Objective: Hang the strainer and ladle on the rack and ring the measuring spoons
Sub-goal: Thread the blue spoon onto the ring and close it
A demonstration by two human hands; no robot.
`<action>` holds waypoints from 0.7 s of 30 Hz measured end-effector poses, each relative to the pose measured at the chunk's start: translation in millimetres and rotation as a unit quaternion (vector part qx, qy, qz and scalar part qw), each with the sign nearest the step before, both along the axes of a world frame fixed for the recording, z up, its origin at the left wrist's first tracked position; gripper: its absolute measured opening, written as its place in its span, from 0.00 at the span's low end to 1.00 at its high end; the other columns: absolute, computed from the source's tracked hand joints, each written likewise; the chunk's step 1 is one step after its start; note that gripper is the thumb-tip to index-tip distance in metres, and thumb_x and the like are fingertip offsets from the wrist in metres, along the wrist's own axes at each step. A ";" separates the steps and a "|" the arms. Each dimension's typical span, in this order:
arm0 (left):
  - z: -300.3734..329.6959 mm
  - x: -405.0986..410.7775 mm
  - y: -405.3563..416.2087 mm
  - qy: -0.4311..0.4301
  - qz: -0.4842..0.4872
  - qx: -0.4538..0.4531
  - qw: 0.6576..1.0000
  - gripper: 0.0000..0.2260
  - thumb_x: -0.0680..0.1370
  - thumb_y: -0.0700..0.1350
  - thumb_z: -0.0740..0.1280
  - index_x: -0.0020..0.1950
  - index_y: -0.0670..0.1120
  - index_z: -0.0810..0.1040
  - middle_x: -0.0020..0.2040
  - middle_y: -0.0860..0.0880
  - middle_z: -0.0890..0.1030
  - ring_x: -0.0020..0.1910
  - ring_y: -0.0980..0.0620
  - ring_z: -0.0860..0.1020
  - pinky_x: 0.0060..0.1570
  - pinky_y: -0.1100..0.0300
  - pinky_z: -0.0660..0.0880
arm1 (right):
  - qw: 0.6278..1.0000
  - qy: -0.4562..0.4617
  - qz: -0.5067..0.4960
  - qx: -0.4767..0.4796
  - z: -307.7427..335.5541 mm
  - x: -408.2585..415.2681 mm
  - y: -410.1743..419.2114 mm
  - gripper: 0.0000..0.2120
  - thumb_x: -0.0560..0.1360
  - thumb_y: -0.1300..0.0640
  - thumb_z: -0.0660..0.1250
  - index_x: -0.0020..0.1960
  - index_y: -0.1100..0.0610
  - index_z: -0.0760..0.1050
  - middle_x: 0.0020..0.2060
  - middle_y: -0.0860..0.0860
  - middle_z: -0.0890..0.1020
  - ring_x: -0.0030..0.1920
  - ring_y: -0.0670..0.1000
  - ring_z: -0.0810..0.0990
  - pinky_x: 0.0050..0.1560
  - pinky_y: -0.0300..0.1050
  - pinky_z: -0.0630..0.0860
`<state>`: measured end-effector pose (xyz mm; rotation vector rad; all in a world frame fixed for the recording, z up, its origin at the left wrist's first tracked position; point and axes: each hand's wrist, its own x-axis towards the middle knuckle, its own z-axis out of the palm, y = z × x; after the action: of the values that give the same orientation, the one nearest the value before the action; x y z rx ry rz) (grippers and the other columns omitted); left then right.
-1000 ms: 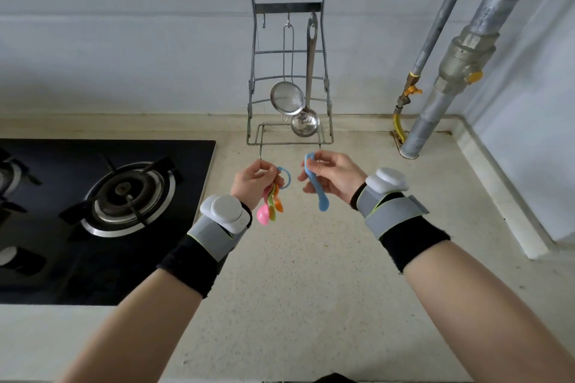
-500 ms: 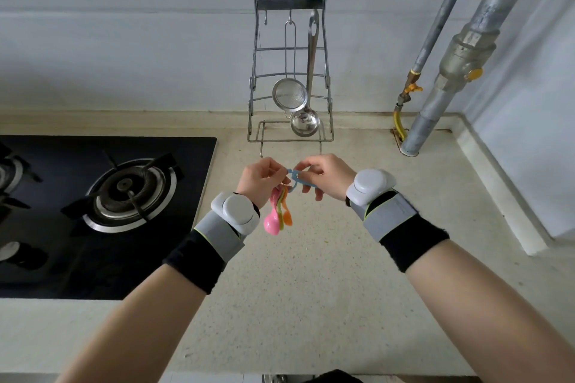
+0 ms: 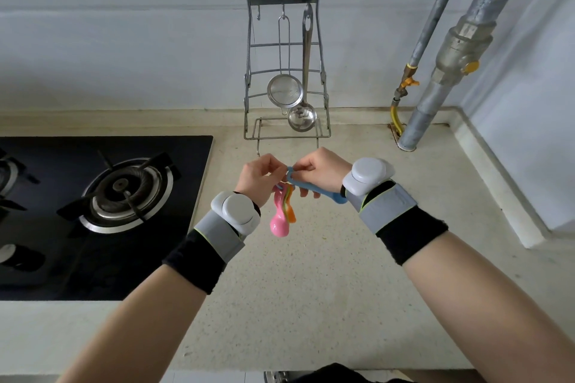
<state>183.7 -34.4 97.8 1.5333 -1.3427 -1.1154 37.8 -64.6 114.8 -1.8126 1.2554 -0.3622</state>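
Blue spoon (image 3: 314, 190), held level above the counter (image 3: 311, 283), handle end toward the left, bowl toward the right wrist. The right hand (image 3: 320, 172) pinches its handle end between thumb and fingers, the grip closed tight. The left hand (image 3: 259, 179) meets it fingertip to fingertip, its grip likewise closed on the ring (image 3: 290, 172), a small blue loop of which only a part shows between the two hands. Whether the blue spoon's hole is already on the ring cannot be told. Below the left hand hang the other spoons: pink (image 3: 279, 224) lowest and nearest, orange (image 3: 291, 212) just behind it, a green edge (image 3: 288, 194) between them. All hang clear of the counter.

Behind the hands stands the wire rack (image 3: 249, 71), against the wall. The strainer (image 3: 285, 91) hangs from a middle hook, the ladle (image 3: 302, 116) from the hook beside it to the right; the two bowls overlap, the ladle's lower, just above the rack's base frame. One hook at the left stands free.

Left of the hands, the black hob (image 3: 193, 165), its right edge near the left wrist, with a burner (image 3: 124, 193). At the right rear corner, pipes (image 3: 435, 71) rise from the counter, well apart from the hands. The counter below and to the right of the hands is bare up to its raised edge (image 3: 497, 183).
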 end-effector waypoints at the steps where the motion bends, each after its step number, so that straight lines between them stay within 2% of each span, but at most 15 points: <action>1: 0.8 -1.1 0.0 -0.005 0.000 -0.003 1.000 0.11 0.74 0.37 0.63 0.33 0.47 0.72 0.33 0.50 0.77 0.33 0.51 0.77 0.42 0.53 0.78 | 1.000 0.001 -0.001 -0.004 -0.4 1.0 0.2 0.12 0.74 0.56 0.64 0.48 0.64 0.80 0.35 0.57 0.83 0.34 0.52 0.80 0.29 0.38 0.75; 5: 3.4 -3.5 0.0 -0.016 0.005 0.015 1.000 0.10 0.74 0.39 0.63 0.34 0.48 0.73 0.35 0.49 0.78 0.34 0.50 0.78 0.46 0.49 0.78 | 0.998 0.050 0.008 -0.039 0.9 -1.5 -2.1 0.13 0.75 0.54 0.63 0.46 0.61 0.81 0.35 0.55 0.83 0.33 0.47 0.78 0.36 0.38 0.72; 7: 3.5 -3.0 0.5 -0.004 0.008 0.031 0.999 0.09 0.75 0.39 0.63 0.35 0.47 0.73 0.35 0.49 0.78 0.36 0.46 0.80 0.47 0.48 0.79 | 0.997 0.063 0.010 -0.046 1.0 -4.7 -2.8 0.13 0.76 0.54 0.61 0.46 0.60 0.81 0.36 0.56 0.84 0.31 0.45 0.75 0.36 0.38 0.70; 9: 2.3 -1.6 2.5 -0.006 0.004 0.035 0.999 0.08 0.75 0.39 0.63 0.35 0.47 0.73 0.35 0.48 0.79 0.38 0.43 0.80 0.46 0.49 0.79 | 0.997 0.056 0.003 -0.044 0.9 -8.5 -3.0 0.13 0.76 0.55 0.60 0.47 0.60 0.81 0.39 0.58 0.85 0.33 0.47 0.75 0.37 0.40 0.70; 12: 2.5 -0.6 5.6 -0.049 -0.012 0.018 0.999 0.09 0.75 0.38 0.63 0.35 0.47 0.73 0.35 0.50 0.79 0.34 0.49 0.79 0.42 0.52 0.79 | 0.998 0.053 0.011 -0.038 1.2 -10.9 -1.6 0.13 0.77 0.55 0.60 0.48 0.60 0.81 0.40 0.57 0.85 0.39 0.49 0.77 0.43 0.42 0.72; 15: 5.2 -2.6 5.1 -0.056 -0.011 0.005 0.998 0.09 0.75 0.39 0.63 0.35 0.48 0.73 0.37 0.48 0.79 0.35 0.46 0.80 0.43 0.51 0.79 | 0.998 0.050 0.016 -0.032 1.3 -7.0 0.6 0.14 0.77 0.54 0.60 0.48 0.60 0.81 0.38 0.56 0.84 0.40 0.49 0.78 0.47 0.42 0.72; 17: 7.2 -4.5 4.8 -0.069 -0.018 -0.003 0.997 0.10 0.75 0.39 0.63 0.34 0.49 0.73 0.36 0.50 0.79 0.33 0.49 0.80 0.43 0.50 0.80 | 0.998 0.054 0.021 -0.029 2.9 -4.2 2.2 0.13 0.76 0.53 0.61 0.47 0.60 0.81 0.35 0.54 0.83 0.40 0.49 0.78 0.49 0.44 0.73; 19: 8.3 -5.4 5.0 -0.073 -0.024 -0.009 0.997 0.10 0.75 0.39 0.63 0.34 0.50 0.72 0.35 0.52 0.78 0.32 0.52 0.79 0.44 0.49 0.80 | 0.998 0.059 0.019 -0.025 6.5 -3.7 2.5 0.13 0.76 0.54 0.61 0.46 0.60 0.81 0.34 0.52 0.82 0.41 0.49 0.79 0.49 0.44 0.73; 21: 8.1 -5.9 6.1 -0.070 -0.027 -0.015 0.997 0.10 0.75 0.39 0.63 0.34 0.50 0.72 0.35 0.52 0.77 0.34 0.50 0.79 0.45 0.48 0.80 | 0.998 0.057 0.015 -0.017 9.0 -4.4 2.6 0.13 0.76 0.54 0.60 0.46 0.61 0.81 0.35 0.53 0.82 0.41 0.49 0.78 0.47 0.42 0.72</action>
<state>177.9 -28.3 105.9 1.5865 -1.4955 -1.0318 33.4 -62.0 123.7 -1.9028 1.3060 -0.2681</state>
